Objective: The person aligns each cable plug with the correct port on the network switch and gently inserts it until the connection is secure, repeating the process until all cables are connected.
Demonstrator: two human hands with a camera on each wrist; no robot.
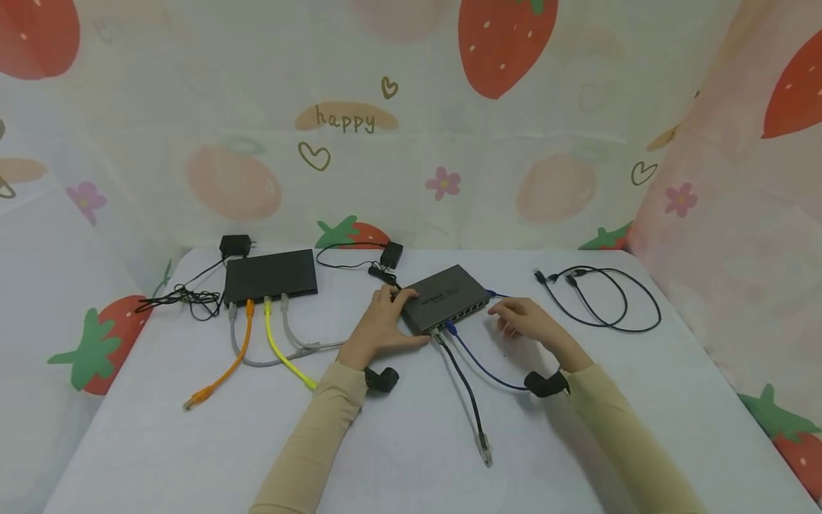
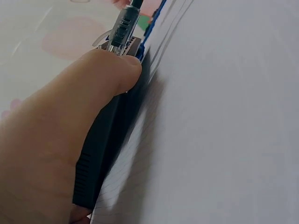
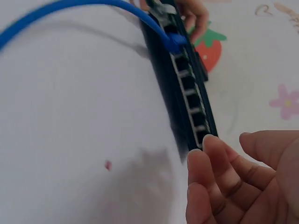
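Note:
A dark grey Netgear network switch (image 1: 446, 296) lies on the white table, its row of ports facing the front right. My left hand (image 1: 385, 325) grips its left end, the thumb (image 2: 110, 70) along the front side near a plugged-in connector. Two cables leave the ports side by side: a black network cable (image 1: 472, 392), whose clear free plug lies toward me, and a blue network cable (image 1: 481, 365). Just right of the switch, my right hand (image 1: 526, 321) holds nothing. Its loosely curled fingers (image 3: 201, 165) are right at the end port in the right wrist view.
To the left, a black box (image 1: 270, 275) has grey, orange and yellow cables plugged in. Power adapters (image 1: 235, 245) stand at the back with black leads. A coiled black cable (image 1: 619, 325) lies at right. A blue plug (image 1: 491, 293) shows by the switch's right corner.

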